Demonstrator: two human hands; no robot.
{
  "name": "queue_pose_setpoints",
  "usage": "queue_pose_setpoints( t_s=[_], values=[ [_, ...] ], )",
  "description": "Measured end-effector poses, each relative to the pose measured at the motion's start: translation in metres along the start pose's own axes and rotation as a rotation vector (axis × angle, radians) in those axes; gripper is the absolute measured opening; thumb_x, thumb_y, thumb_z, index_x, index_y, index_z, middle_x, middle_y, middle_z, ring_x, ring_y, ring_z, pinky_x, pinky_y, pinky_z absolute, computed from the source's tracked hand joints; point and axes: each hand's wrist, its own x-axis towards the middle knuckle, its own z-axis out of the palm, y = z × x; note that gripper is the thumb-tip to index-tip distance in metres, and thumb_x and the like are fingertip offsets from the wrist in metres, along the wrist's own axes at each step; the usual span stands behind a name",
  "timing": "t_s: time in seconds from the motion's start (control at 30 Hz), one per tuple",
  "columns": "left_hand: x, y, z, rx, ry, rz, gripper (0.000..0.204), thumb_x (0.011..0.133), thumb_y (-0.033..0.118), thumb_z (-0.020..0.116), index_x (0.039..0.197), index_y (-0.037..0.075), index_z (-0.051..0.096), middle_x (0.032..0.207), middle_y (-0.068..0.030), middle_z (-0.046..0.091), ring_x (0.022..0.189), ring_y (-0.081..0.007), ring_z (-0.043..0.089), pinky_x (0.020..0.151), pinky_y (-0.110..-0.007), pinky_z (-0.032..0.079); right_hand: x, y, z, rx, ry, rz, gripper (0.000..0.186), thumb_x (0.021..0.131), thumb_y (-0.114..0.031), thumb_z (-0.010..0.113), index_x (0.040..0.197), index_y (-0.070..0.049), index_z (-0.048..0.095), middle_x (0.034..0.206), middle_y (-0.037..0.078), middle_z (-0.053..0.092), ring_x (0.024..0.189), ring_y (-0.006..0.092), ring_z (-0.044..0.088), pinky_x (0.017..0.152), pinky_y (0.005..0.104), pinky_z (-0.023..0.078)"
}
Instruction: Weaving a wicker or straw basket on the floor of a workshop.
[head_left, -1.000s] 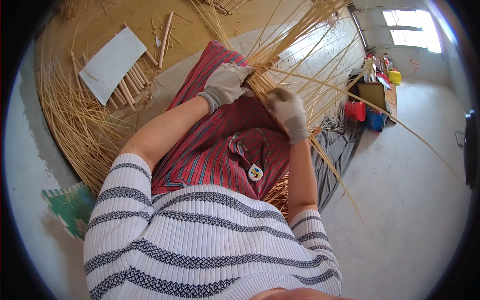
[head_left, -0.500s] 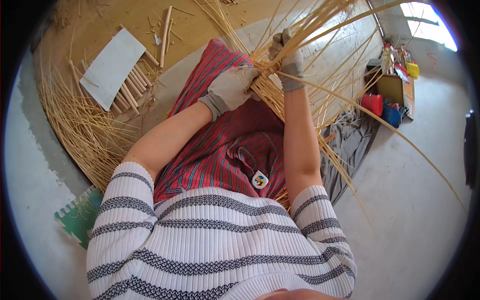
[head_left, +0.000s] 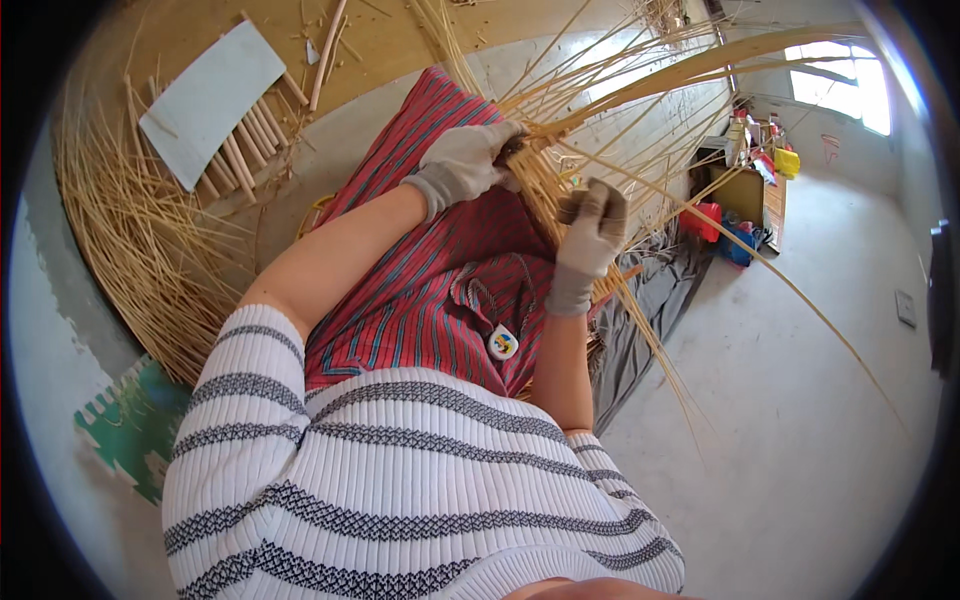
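Note:
A partly woven wicker piece (head_left: 541, 190), with long loose strands fanning out from its far end, lies over the red striped cloth (head_left: 420, 275) on my lap. My left hand (head_left: 464, 170), in a pale glove with grey fingertips, is closed on its upper left edge; the fingertips are partly hidden behind the rim. Lower down, on the right side of the weave, my right hand (head_left: 594, 238) is gloved too. Its fingers are curled in and pressed together, and what they pinch, if anything, is hidden. One long strand crosses above it toward the lower right.
Left of me lies a heap of loose wicker strands (head_left: 150, 240). Beyond it, a pale board (head_left: 212, 105) rests on several wooden sticks (head_left: 240, 165). A tape measure (head_left: 502, 343) sits on the cloth. Red (head_left: 701, 222) and blue (head_left: 738, 243) containers stand at right.
My right hand has come down from the base of the loose strands to the lower right side of the weave. My left hand keeps its hold. The view has shifted slightly.

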Motion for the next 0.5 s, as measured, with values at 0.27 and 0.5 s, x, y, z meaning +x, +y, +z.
queue_pose_setpoints(
  t_s=[0.27, 0.5],
  values=[
    [0.001, -0.011, 0.010, -0.188, -0.040, 0.009, 0.058, 0.080, 0.009, 0.077, 0.134, 0.014, 0.056, 0.111, -0.0140, 0.070, 0.097, -0.0290, 0.069, 0.081, -0.038, 0.054, 0.025, -0.021, 0.035, -0.457, -0.041, -0.565, 0.020, 0.087, -0.016, 0.072, 0.090, -0.002, 0.059, 0.079, 0.010, 0.069, 0.070, 0.0229, 0.067, 0.067, 0.0329, 0.052],
    [-0.006, 0.002, -0.005, -0.086, 0.021, 0.128, 0.065, 0.076, 0.015, 0.082, 0.135, 0.012, 0.054, 0.113, -0.0173, 0.068, 0.102, -0.0329, 0.066, 0.086, -0.039, 0.051, 0.024, -0.011, 0.049, -0.278, 0.002, -0.602, 0.018, 0.088, -0.013, 0.069, 0.091, -0.001, 0.056, 0.076, 0.007, 0.065, 0.070, 0.0184, 0.063, 0.069, 0.0325, 0.050]
  ],
)
